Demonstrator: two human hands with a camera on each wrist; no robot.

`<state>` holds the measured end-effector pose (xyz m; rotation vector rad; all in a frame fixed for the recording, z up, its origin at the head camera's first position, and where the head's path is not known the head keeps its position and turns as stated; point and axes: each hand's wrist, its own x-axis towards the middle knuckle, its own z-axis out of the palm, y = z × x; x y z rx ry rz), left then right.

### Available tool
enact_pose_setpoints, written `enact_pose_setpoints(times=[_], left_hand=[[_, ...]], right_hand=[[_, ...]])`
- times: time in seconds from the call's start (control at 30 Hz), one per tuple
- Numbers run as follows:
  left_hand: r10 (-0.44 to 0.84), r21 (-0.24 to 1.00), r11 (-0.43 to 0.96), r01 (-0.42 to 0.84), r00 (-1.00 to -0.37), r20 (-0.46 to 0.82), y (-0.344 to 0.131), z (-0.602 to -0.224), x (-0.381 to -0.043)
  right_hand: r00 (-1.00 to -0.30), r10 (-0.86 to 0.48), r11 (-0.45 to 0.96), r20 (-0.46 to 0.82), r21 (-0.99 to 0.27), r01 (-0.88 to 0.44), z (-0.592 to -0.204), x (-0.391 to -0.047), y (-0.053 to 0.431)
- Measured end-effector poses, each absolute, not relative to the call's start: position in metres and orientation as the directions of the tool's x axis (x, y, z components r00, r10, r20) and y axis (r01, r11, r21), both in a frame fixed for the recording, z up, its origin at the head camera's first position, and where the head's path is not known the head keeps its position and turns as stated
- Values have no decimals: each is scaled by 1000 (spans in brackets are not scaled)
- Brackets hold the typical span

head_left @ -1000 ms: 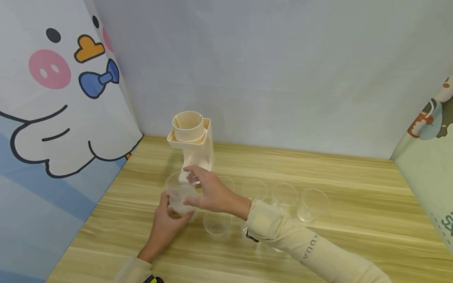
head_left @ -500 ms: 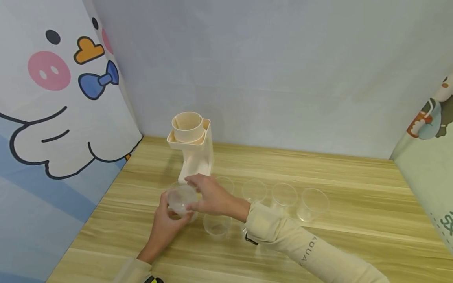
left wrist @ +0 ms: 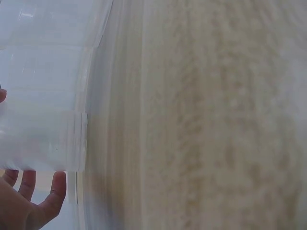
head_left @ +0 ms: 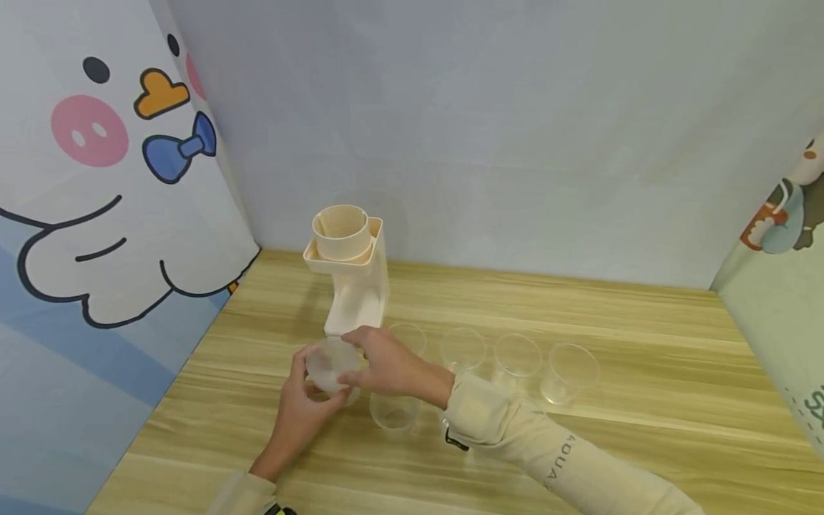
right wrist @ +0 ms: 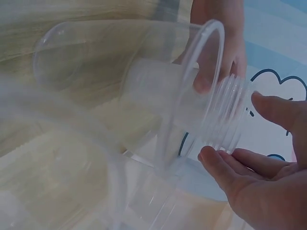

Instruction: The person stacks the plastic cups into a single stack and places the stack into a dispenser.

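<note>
A nested stack of clear plastic cups [head_left: 331, 366] stands on the table's left side, its several ridged rims showing in the right wrist view. My left hand [head_left: 302, 403] grips the stack's side between thumb and fingers; in the right wrist view that hand [right wrist: 218, 57] is partly behind the clear plastic. My right hand [head_left: 389, 365] comes over from the right and pinches the topmost cup at its rim. Thumb and fingers of the right hand [right wrist: 268, 177] lie on opposite sides of the rims [right wrist: 228, 115] there. Clear cup walls [left wrist: 43, 129] fill the left wrist view's left side.
Single clear cups stand right of the stack in a back row, including a cup [head_left: 569, 372] at its right end. A nearer cup [head_left: 395, 413] is beside my right forearm, which hides others. Behind the stack stands a cream dispenser-like stand [head_left: 357, 286] with a round top holder.
My right hand has moved slightly down and toward me, bringing a cup whose rim stood apart down into line with the stack. The left hand stays in place.
</note>
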<state>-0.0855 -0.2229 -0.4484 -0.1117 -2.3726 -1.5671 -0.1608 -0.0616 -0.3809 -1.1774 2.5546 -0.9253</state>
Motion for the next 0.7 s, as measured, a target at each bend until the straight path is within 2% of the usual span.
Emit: enact_pose_setpoints(times=[0.53,0.7], left_hand=[[-100,883,417,215,-955,279,-222,-450,-85],[-109,881,422,211,-954,281,-220,-448,-85]], right_hand=[[-634,-745,410,208,-607,-681,-363,-150,-40],[-628,-733,351,261,-646,-678,-352,-144,-27]])
